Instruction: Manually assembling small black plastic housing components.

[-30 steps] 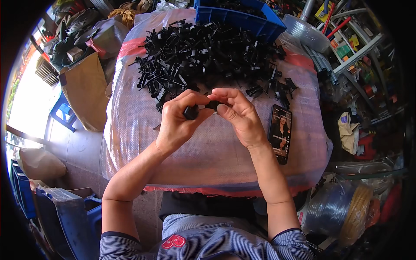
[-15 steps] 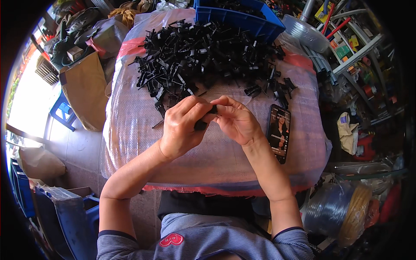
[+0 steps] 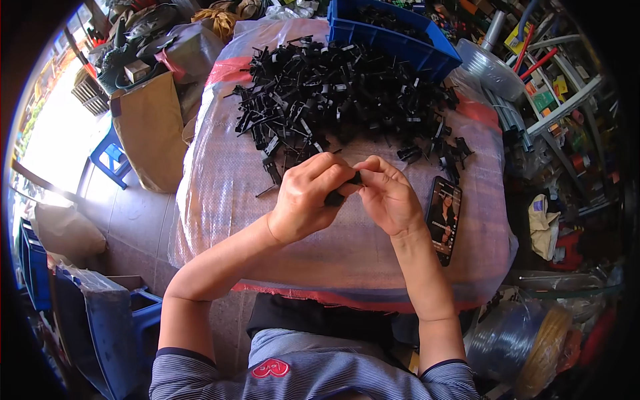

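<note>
Between my hands, above the near half of the covered table, is a small black plastic part (image 3: 335, 198). My left hand (image 3: 308, 195) is closed around it, with part of its dark body showing under the fingers. The fingertips of my right hand (image 3: 389, 193) pinch together at the part's right end, touching the left fingers. Exactly what the right fingertips grip is mostly hidden. Beyond my hands spreads a big heap of similar black plastic parts (image 3: 347, 100), some with thin prongs and light patches.
A woven plastic sheet (image 3: 227, 220) covers the table. Right of my hands lies a phone (image 3: 443, 217) with its screen lit. A blue crate (image 3: 400, 47) holding black parts stands at the far edge. A clear spool (image 3: 490, 63) and metal shelving (image 3: 567, 103) flank the right; a blue stool (image 3: 113, 157) stands left.
The whole view has shifted, so table, heap and hands appear further right and lower. My hands keep the same hold on the black part, with hardly any change in the fingers.
</note>
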